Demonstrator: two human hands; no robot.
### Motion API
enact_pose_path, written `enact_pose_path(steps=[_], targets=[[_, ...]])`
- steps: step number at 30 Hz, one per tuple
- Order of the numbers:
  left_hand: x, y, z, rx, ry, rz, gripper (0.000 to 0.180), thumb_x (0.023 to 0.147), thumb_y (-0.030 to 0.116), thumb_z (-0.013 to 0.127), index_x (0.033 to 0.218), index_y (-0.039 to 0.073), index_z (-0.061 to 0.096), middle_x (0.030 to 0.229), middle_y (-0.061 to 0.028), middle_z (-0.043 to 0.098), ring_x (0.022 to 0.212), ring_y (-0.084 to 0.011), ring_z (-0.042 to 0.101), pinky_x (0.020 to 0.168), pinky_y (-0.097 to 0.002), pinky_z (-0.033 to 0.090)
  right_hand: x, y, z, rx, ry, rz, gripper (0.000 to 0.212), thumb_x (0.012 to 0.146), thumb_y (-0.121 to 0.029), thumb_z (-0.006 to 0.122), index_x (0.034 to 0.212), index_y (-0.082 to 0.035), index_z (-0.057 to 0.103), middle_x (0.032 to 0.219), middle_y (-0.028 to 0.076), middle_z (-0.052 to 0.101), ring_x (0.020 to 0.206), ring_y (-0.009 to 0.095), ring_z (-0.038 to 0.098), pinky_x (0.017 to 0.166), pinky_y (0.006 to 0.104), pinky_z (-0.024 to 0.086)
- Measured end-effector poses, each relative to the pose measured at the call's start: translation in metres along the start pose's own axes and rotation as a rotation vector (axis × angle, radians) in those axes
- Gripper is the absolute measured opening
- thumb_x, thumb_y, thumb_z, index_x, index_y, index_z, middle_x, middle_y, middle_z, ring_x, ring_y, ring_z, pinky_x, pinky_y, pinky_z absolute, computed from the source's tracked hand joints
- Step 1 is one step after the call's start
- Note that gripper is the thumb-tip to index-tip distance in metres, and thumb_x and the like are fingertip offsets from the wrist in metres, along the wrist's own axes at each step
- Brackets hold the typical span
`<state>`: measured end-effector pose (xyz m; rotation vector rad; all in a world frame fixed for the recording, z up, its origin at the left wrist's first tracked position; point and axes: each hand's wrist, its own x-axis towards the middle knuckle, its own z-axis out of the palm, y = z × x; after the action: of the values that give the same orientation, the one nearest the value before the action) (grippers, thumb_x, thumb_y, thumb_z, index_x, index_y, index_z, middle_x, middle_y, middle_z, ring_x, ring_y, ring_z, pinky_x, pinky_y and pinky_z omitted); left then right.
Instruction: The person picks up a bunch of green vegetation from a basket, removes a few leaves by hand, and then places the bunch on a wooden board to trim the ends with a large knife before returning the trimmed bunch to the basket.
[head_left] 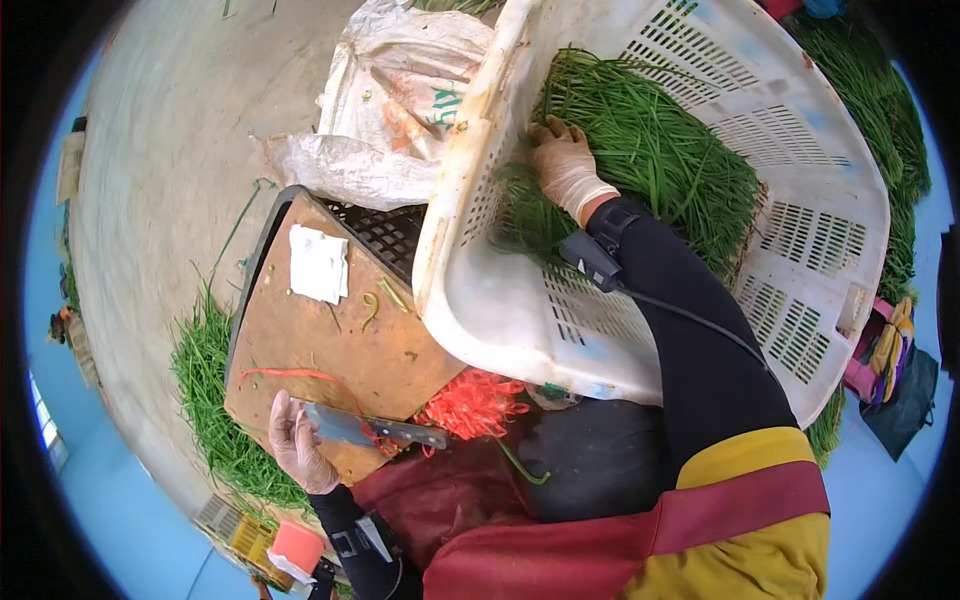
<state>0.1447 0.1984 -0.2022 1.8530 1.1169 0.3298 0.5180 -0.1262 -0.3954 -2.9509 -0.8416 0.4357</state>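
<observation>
On the person's head over there sits a pair of wide fisheye cameras; this view comes from the left one. It looks steeply down over the dark red apron, so near that a black sleeve looms large, with the white basket and the wooden board close below. Toward its round rim come the farther floor and blue wall, visibly bent.

Worn are 2 pale gloves, black sleeves, a cabled wristband and maroon apron.
</observation>
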Motion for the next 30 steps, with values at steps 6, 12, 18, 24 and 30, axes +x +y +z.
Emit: enact_pose_path(steps=[6, 12, 18, 24, 30], targets=[[0.001, 0.002, -0.004, -0.046, -0.017, 0.012, 0.042, 0.090, 0.000, 0.058, 0.131, 0.005, 0.062, 0.112, -0.0039, 0.067, 0.083, -0.0059, 0.060, 0.061, -0.0153, 0.041, -0.015, 0.022, -0.037, 0.085, 0.034, -0.076, 0.023, 0.087, -0.022, 0.066, 0.109, -0.016, 0.070, 0.136, 0.003, 0.058, 0.137, 0.025, 0.041, 0.112, 0.0462, 0.034], [0.000, 0.003, -0.004, -0.055, 0.028, 0.048, 0.043, 0.089, -0.001, 0.057, 0.132, 0.006, 0.062, 0.112, -0.0046, 0.067, 0.085, -0.0063, 0.060, 0.062, -0.0160, 0.042, -0.066, 0.071, -0.138, 1.299, 0.504, -0.355, 0.019, 0.094, -0.014, 0.064, 0.112, -0.007, 0.068, 0.116, 0.009, 0.068, 0.103, 0.022, 0.067, 0.095, 0.0363, 0.053], [0.002, 0.001, -0.006, -0.093, 0.001, 0.003, 0.043, 0.090, 0.001, 0.058, 0.133, 0.005, 0.060, 0.111, -0.0047, 0.067, 0.080, -0.0056, 0.059, 0.061, -0.0160, 0.041, -0.108, 0.101, -0.209, 0.901, 0.486, 0.227, 0.024, 0.096, -0.022, 0.066, 0.115, -0.009, 0.067, 0.101, 0.005, 0.068, 0.087, 0.015, 0.066, 0.073, 0.0276, 0.055], [0.003, -0.004, -0.007, -0.070, 0.009, -0.043, 0.042, 0.091, 0.002, 0.060, 0.133, 0.004, 0.060, 0.112, -0.0058, 0.067, 0.076, -0.0053, 0.058, 0.060, -0.0159, 0.040, -0.012, 0.105, -0.096, 0.316, -0.115, 0.212, 0.046, 0.099, -0.047, 0.054, 0.115, -0.006, 0.069, 0.099, 0.012, 0.069, 0.094, 0.028, 0.065, 0.087, 0.0410, 0.050], [0.002, 0.000, -0.005, -0.019, 0.028, -0.061, 0.039, 0.093, 0.007, 0.060, 0.132, 0.002, 0.060, 0.109, -0.0074, 0.069, 0.074, -0.0052, 0.058, 0.059, -0.0165, 0.040, 0.030, 0.046, -0.025, 0.098, -0.352, 0.316, 0.110, 0.080, -0.058, 0.071, 0.160, -0.020, 0.006, 0.164, 0.018, 0.013, 0.151, 0.035, 0.017, 0.118, 0.0518, 0.026]])
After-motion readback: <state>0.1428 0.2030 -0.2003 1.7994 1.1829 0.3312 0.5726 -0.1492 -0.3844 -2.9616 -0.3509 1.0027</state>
